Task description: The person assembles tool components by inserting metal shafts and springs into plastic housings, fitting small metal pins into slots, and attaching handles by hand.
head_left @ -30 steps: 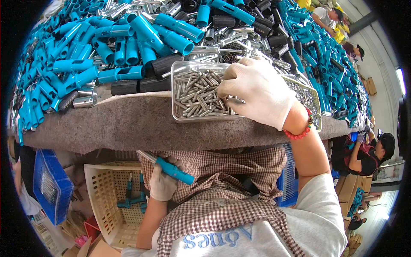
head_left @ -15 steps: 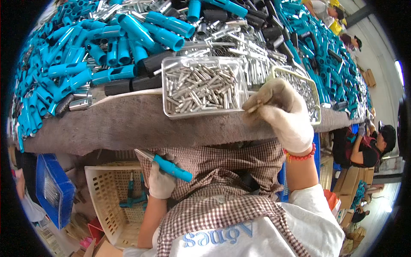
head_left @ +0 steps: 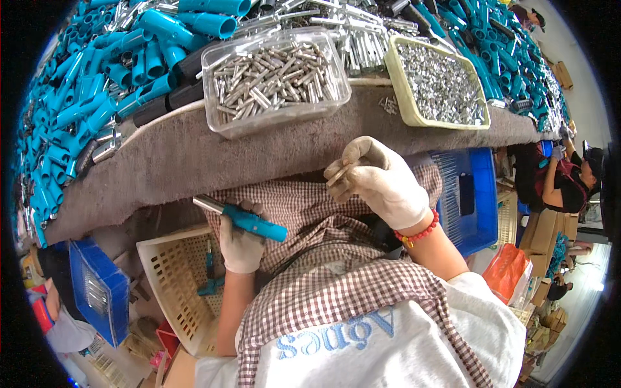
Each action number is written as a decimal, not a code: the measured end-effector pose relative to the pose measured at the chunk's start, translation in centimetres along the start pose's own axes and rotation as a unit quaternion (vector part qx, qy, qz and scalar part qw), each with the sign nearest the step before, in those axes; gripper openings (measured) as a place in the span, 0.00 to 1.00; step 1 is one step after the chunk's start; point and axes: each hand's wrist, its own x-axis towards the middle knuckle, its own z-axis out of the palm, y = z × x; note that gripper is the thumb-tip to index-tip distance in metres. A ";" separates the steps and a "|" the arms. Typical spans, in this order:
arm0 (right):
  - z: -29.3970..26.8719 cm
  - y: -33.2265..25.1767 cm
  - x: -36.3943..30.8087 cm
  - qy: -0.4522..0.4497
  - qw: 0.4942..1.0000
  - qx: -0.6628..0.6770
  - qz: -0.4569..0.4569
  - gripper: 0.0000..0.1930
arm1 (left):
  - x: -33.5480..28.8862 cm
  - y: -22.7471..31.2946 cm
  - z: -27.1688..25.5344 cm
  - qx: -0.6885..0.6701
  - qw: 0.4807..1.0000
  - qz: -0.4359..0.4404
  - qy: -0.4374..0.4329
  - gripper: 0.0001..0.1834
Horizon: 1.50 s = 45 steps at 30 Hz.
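My left hand [head_left: 242, 249], in a pale glove, is closed round a teal tubular handle [head_left: 255, 224]. A shiny metal tube [head_left: 208, 205] sticks out of the handle's upper left end. To its right, my gloved right hand [head_left: 381, 184] is held over my lap with thumb and fingertips pinched together. What lies in that pinch is too small to make out. Beyond the hands, at the bench edge, stands a clear plastic box [head_left: 223, 126] of short metal pins [head_left: 278, 77]. A pale yellow tray [head_left: 446, 124] of small metal pieces [head_left: 440, 81] stands to its right.
Teal tubes [head_left: 165, 29] and bare metal parts lie heaped across the bench behind a brown cloth edge [head_left: 174, 155]. A cream basket [head_left: 171, 278] stands low on the left, near a blue crate [head_left: 97, 291]. Another blue crate [head_left: 482, 200] is at the right, where a co-worker [head_left: 563, 178] sits.
My right hand has drawn back from beside the pin box toward my lap, its fingers still pinched. My left hand keeps its hold on the handle. The whole view has shifted.
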 end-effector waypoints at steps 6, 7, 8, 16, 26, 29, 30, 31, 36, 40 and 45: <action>-1.7 6.3 0.2 0.001 0.994 0.011 0.113 0.08 | -0.3 -0.9 1.7 0.312 0.942 0.092 0.087 0.09; -2.6 8.2 0.9 -0.020 0.990 -0.002 0.141 0.08 | 0.0 -0.5 2.7 0.180 0.977 0.073 0.094 0.08; -3.2 9.9 1.8 0.001 0.986 0.016 0.167 0.09 | -0.2 -0.2 2.7 0.098 0.991 0.049 0.072 0.09; -12.6 18.7 12.2 -0.145 0.679 -0.719 -0.011 0.17 | -0.5 0.7 0.7 0.067 0.996 0.045 0.044 0.26; -8.3 16.2 19.7 -0.146 0.700 -0.699 0.028 0.20 | -0.5 0.2 2.2 0.111 0.986 0.064 0.110 0.23; -6.9 14.8 16.2 -0.118 0.764 -0.632 0.055 0.21 | -0.6 -0.2 3.2 0.118 0.980 0.066 0.144 0.24; -7.1 14.6 13.9 -0.113 0.784 -0.607 0.066 0.21 | -0.6 -0.2 3.5 0.097 0.981 0.057 0.157 0.24; -7.2 13.9 11.9 -0.107 0.803 -0.581 0.076 0.22 | -0.6 -0.1 4.1 0.076 0.981 0.047 0.169 0.24; -6.2 9.4 8.4 -0.169 0.860 -0.458 0.150 0.21 | 0.2 -0.1 3.8 0.044 0.987 0.009 0.154 0.23; 1.5 -2.6 3.5 -0.322 0.795 -0.514 0.031 0.14 | 0.3 -0.6 1.6 0.067 0.995 -0.002 0.077 0.24; 5.4 -10.0 4.4 -0.220 0.712 -0.611 -0.269 0.09 | 0.4 -0.4 0.8 0.053 0.996 -0.015 0.074 0.25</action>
